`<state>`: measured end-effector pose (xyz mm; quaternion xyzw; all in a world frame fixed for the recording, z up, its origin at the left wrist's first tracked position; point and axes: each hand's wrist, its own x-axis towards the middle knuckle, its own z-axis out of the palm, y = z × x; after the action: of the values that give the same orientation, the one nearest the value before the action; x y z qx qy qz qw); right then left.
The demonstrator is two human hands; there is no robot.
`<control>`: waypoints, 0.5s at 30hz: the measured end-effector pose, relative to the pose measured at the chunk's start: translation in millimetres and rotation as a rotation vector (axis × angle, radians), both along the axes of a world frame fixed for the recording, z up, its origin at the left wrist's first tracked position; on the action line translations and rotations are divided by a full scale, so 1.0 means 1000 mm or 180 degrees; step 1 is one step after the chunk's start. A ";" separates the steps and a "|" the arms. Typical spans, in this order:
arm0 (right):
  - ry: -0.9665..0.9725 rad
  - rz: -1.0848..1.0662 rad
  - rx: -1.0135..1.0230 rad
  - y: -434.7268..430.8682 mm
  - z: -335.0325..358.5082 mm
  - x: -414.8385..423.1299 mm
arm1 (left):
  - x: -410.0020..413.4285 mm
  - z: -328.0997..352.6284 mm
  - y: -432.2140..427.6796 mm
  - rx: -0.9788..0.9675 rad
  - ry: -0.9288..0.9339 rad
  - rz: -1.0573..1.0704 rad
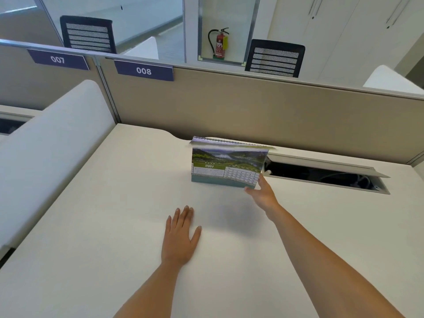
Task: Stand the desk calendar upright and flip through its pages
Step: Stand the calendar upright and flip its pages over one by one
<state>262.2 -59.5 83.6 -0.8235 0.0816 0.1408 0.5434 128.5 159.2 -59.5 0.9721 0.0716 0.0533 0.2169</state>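
Note:
The desk calendar (226, 165) stands upright on the white desk (114, 203), towards the back. Its front page shows a green landscape photo and the word MAY, with a date grid below. A blurred page hangs over the spiral binding at the top, caught in mid-flip. My right hand (262, 193) reaches to the calendar's lower right corner, and its fingers touch the bottom edge of the front page. My left hand (181, 237) lies flat on the desk, palm down with fingers together, well in front of the calendar and holding nothing.
An open cable tray (321, 175) with a raised lid is cut into the desk, right of the calendar. A beige partition (252, 106) with label 008 runs behind. A white divider (50, 143) borders the left side. Chairs and a fire extinguisher (219, 43) stand beyond.

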 end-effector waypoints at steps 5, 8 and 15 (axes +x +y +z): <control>0.0005 -0.0244 -0.0218 0.002 0.000 -0.005 | 0.000 -0.002 0.000 -0.0022 -0.0028 0.0004; -0.0204 -0.0476 -0.0230 0.004 0.001 -0.006 | 0.000 -0.003 0.000 0.0033 0.0002 0.0010; 0.0234 -0.0493 0.0240 0.000 0.010 -0.009 | 0.000 -0.003 0.000 0.0031 0.0012 0.0015</control>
<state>253.2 -59.6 94.0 -0.7880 0.1596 0.1315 0.5799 128.8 159.6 -62.6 0.9731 0.0741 0.0523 0.2118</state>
